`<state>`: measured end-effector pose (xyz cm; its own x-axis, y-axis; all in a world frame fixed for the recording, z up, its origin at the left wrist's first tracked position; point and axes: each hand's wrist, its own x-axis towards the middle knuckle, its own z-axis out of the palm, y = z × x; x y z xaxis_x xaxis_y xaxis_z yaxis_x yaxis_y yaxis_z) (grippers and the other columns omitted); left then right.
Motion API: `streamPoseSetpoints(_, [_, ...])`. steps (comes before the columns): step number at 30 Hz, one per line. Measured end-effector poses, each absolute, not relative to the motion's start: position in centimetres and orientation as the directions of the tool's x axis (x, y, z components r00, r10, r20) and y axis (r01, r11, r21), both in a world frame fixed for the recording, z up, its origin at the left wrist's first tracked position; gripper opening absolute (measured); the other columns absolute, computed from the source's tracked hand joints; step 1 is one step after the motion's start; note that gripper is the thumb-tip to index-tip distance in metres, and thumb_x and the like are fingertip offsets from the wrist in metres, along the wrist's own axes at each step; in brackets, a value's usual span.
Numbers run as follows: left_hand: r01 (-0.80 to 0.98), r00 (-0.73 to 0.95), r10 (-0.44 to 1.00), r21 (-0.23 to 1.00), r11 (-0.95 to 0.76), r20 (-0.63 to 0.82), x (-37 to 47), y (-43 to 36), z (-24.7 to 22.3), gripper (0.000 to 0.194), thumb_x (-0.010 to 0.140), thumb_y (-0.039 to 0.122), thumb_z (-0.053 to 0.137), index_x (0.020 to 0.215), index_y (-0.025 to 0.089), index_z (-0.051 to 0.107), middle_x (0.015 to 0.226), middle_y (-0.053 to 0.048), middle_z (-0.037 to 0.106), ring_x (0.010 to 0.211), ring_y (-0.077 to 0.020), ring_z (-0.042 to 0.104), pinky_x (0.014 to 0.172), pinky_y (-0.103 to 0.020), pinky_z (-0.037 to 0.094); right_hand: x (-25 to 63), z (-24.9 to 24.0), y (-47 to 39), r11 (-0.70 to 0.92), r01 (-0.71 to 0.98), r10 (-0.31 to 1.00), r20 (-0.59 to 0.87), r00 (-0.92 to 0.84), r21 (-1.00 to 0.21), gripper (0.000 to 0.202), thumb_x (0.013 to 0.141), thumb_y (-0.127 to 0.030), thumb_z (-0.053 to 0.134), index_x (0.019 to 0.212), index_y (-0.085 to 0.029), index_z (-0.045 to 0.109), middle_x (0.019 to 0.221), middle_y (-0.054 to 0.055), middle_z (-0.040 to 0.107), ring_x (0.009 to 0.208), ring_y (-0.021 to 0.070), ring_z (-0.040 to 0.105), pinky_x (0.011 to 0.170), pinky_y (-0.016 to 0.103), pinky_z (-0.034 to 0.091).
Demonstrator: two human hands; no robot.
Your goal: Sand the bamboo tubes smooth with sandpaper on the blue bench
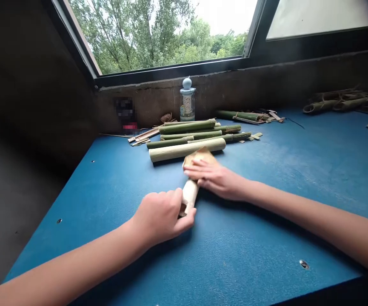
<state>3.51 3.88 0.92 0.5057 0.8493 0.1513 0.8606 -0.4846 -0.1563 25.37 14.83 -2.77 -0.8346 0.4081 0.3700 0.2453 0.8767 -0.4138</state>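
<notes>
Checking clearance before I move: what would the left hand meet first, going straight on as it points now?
Beyond the pale tube in its grip, the left hand would probably meet the right hand, which lies on the brown paper; depth is unclear.

I see a tabletop (260, 255) in blue with a fine-textured, softly shining surface. The bamboo poles (188, 126) near its far edge look woody and faintly glossy green; the pale bamboo tube (186, 150) looks matt and stripped.
</notes>
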Motion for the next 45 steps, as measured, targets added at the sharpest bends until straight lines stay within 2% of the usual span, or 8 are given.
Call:
streamPoseSetpoints(4, [0.850, 0.525, 0.831, -0.152, -0.504, 0.183, 1.5, 2.7, 0.5, 0.032, 0.094, 0.041, 0.035, 0.076, 0.022, 0.053, 0.063, 0.001, 0.063, 0.051, -0.0165, 0.059, 0.048, -0.030, 0.033, 23.9, -2.6, 12.8, 0.931, 0.097, 0.227, 0.349, -0.909, -0.353, 0.048, 0.104, -0.034, 0.036, 0.150, -0.020, 0.040, 0.155, 0.006, 0.040, 0.149, 0.0211, 0.028, 0.124, 0.047, 0.020])
streamPoseSetpoints(10, [0.834, 0.552, 0.794, -0.177, -0.523, 0.256, 0.4, 2.7, -0.3, 0.037, 0.096, 0.041, 0.030, 0.075, 0.021, 0.054, 0.065, -0.001, 0.059, 0.052, -0.0161, 0.054, 0.048, -0.030, 0.033, 26.3, -2.9, 18.7, 0.812, 0.464, 0.582, 0.416, -0.699, -0.355, 0.041, 0.102, -0.027, 0.037, 0.139, -0.020, 0.055, 0.146, 0.009, 0.052, 0.145, 0.0286, 0.035, 0.120, 0.058, 0.026])
streamPoseSetpoints(17, [0.803, 0.595, 0.728, -0.206, -0.559, 0.342, 0.8, 2.4, -0.3, 0.040, 0.093, 0.057, 0.042, 0.080, 0.021, 0.054, 0.073, -0.002, 0.060, 0.060, -0.0177, 0.056, 0.053, -0.031, 0.039, 24.1, -1.6, 12.7, 0.936, 0.124, 0.270, 0.443, -0.855, -0.331, 0.037, 0.101, -0.024, 0.041, 0.132, -0.017, 0.060, 0.134, 0.008, 0.064, 0.132, 0.0202, 0.054, 0.117, 0.043, 0.037])
streamPoseSetpoints(20, [0.804, 0.593, 0.726, -0.206, -0.558, 0.348, 0.9, 2.1, -0.2, 0.036, 0.093, 0.054, 0.046, 0.087, 0.020, 0.055, 0.081, -0.004, 0.063, 0.064, -0.0187, 0.058, 0.054, -0.032, 0.041, 25.8, -1.7, 16.2, 0.905, 0.245, 0.401, 0.500, -0.767, -0.349, 0.032, 0.101, -0.025, 0.043, 0.122, -0.021, 0.067, 0.124, 0.006, 0.070, 0.124, 0.0219, 0.060, 0.114, 0.047, 0.041])
streamPoseSetpoints(25, [0.795, 0.601, 0.708, -0.184, -0.579, 0.371, 0.7, 2.2, -0.3, 0.039, 0.092, 0.047, 0.051, 0.110, 0.013, 0.055, 0.104, -0.011, 0.067, 0.083, -0.0221, 0.063, 0.067, -0.034, 0.048, 27.9, -2.1, 19.2, 0.819, 0.451, 0.573, 0.468, -0.673, -0.354, 0.035, 0.100, -0.028, 0.044, 0.126, -0.021, 0.066, 0.131, 0.009, 0.066, 0.131, 0.0267, 0.055, 0.115, 0.052, 0.039])
streamPoseSetpoints(32, [0.763, 0.629, 0.664, -0.160, -0.626, 0.403, 0.6, 2.3, -0.5, 0.037, 0.092, 0.041, 0.056, 0.115, 0.012, 0.053, 0.110, -0.010, 0.069, 0.095, -0.0242, 0.064, 0.077, -0.036, 0.049, 23.9, -2.4, 10.5, 0.926, 0.100, 0.251, 0.394, -0.884, -0.365, 0.049, 0.101, -0.025, 0.040, 0.149, -0.016, 0.041, 0.152, 0.009, 0.045, 0.146, 0.0217, 0.033, 0.123, 0.043, 0.028])
streamPoseSetpoints(35, [0.788, 0.597, 0.693, -0.132, -0.602, 0.405, 0.4, 2.4, -0.2, 0.024, 0.093, 0.037, 0.053, 0.099, 0.014, 0.057, 0.098, -0.009, 0.069, 0.088, -0.0226, 0.064, 0.075, -0.035, 0.049, 24.9, -3.1, 13.6, 0.911, 0.211, 0.357, 0.421, -0.834, -0.355, 0.046, 0.102, -0.027, 0.041, 0.147, -0.022, 0.045, 0.149, 0.006, 0.049, 0.146, 0.0218, 0.035, 0.123, 0.045, 0.027])
streamPoseSetpoints(45, [0.766, 0.587, 0.715, -0.547, -0.338, 0.380, 0.4, 1.7, 0.3, 0.037, 0.090, 0.019, 0.052, 0.126, 0.011, 0.056, 0.098, -0.007, 0.071, 0.076, -0.0222, 0.064, 0.095, -0.048, 0.041, 28.1, -4.3, 20.8, 0.778, 0.452, 0.626, 0.477, -0.618, -0.437, 0.039, 0.102, -0.031, 0.040, 0.137, -0.025, 0.056, 0.144, 0.005, 0.055, 0.145, 0.0276, 0.035, 0.120, 0.058, 0.026])
